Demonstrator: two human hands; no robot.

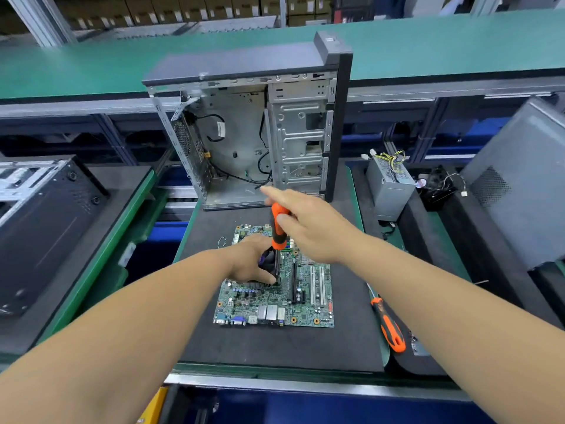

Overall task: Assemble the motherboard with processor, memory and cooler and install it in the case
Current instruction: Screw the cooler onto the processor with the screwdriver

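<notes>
Upright, the screwdriver [278,228] in the right hand [308,228] meets the cooler [270,264].

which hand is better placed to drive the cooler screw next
Right hand: it holds the upright orange-and-black screwdriver over the black cooler. Left hand is busy steadying that cooler.

Dark mat [345,344] carries motherboard [305,304], case [244,130], screwdriver [389,327].
</notes>
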